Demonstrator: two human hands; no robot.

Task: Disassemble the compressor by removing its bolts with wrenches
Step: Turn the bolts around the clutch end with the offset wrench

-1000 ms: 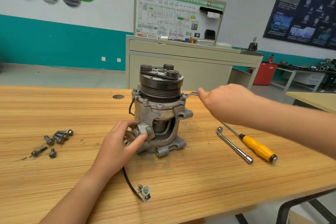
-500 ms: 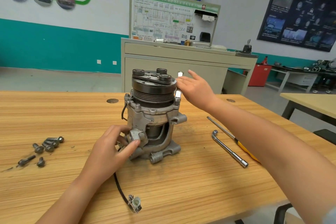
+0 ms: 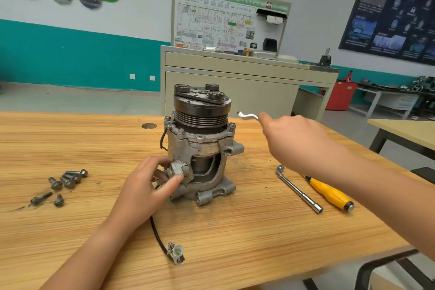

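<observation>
The compressor (image 3: 200,148) stands upright in the middle of the worktop (image 3: 235,231). The left hand (image 3: 146,186) grips its side. The right hand (image 3: 292,139) holds a small wrench (image 3: 247,116) near the top, not on a bolt. Some loose bolts (image 3: 68,179) lie out already. The rim bolts (image 3: 232,126) are left to do.

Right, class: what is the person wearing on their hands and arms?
Nothing visible. The left hand and right hand are bare, with no gloves, rings or watch, and both forearms are uncovered, no sleeve in view.
</observation>
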